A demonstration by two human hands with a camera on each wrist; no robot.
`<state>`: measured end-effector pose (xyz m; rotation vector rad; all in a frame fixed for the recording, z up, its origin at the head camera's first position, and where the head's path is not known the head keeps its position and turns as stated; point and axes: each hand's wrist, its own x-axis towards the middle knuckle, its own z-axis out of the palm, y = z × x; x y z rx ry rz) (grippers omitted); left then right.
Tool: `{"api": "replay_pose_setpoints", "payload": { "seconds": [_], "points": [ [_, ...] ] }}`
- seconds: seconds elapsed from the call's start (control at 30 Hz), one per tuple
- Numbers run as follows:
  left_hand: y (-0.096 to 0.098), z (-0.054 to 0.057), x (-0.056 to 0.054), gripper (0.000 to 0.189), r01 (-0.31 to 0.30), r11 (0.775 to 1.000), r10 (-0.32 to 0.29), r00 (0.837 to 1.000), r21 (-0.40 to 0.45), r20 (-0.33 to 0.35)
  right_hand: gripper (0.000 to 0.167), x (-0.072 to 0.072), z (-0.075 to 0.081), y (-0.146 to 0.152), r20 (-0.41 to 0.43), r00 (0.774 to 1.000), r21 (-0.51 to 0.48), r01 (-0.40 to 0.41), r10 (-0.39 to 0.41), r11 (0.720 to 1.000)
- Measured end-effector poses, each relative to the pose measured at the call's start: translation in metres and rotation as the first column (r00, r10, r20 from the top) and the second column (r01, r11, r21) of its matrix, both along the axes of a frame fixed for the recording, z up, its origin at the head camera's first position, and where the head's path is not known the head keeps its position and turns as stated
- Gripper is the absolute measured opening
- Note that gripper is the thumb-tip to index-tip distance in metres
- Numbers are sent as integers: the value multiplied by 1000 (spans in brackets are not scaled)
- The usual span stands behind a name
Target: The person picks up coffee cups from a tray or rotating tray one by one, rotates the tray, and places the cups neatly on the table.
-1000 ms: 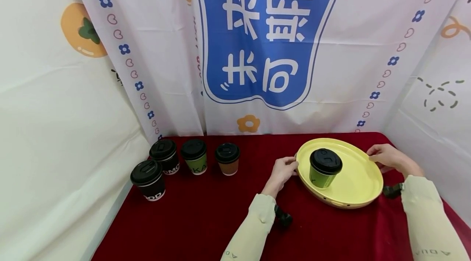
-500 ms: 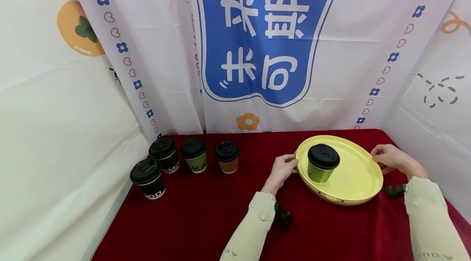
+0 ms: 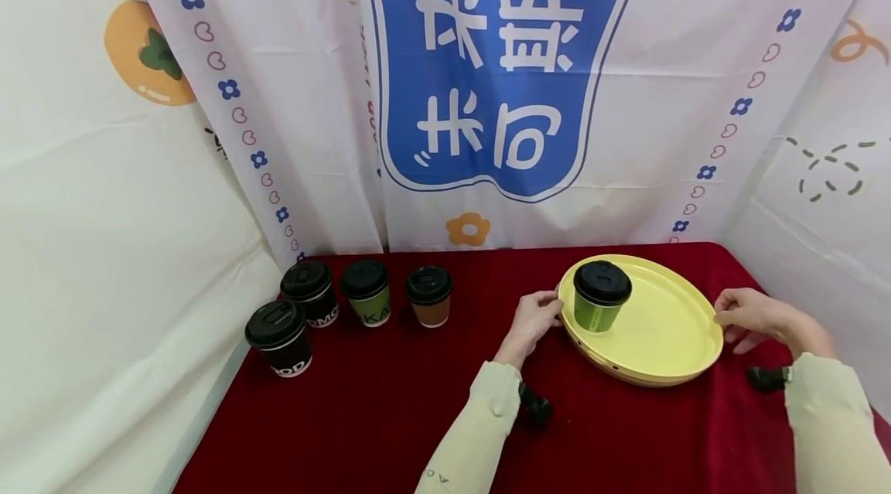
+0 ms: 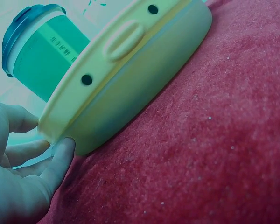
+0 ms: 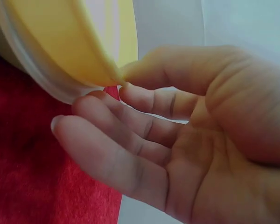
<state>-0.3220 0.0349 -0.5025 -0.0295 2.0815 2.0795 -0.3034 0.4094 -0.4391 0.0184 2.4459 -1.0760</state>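
Observation:
A round yellow tray [image 3: 668,324] with a paler lower layer [image 4: 144,98] stands on the red cloth. Its outer side carries black dots and a raised oval. Toward its left side a green paper cup [image 3: 597,315] with a black lid [image 3: 602,282] stands upright. My left hand [image 3: 533,322] holds the tray's left edge, thumb at the rim and fingers lower on the side. On the right edge, my right hand [image 3: 759,318] pinches the rim between thumb and index finger. Its other fingers [image 5: 107,149] are apart from the tray in the right wrist view.
At the left stand two black lidded cups [image 3: 280,339] [image 3: 319,304], a green one [image 3: 372,307] and a brown one [image 3: 431,310]. Printed white cloth [image 3: 334,192] hangs behind the red-covered table [image 3: 390,417]; white sheets flank both sides.
The tray has turned clockwise as seen from above, carrying the green cup left and away from me. My right hand has moved right and nearer along the rim; the left has barely moved.

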Motion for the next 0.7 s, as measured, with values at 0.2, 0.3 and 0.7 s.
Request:
{"api": "replay_pose_setpoints", "payload": {
  "seconds": [0.2,0.3,0.7],
  "points": [
    [-2,2,-1,32,-1,1000,1,1000,-6,-11,19,3,-2,1,-7,1000,-20,-2,2,1000],
    [-3,2,0,33,-5,1000,4,1000,-7,-15,28,3,-5,2,-26,1000,-17,15,-15,1000],
    [-3,-2,3,30,-8,1000,8,1000,-6,-10,61,-7,-39,3,-33,991,-145,123,-129,982]
  ]
}}
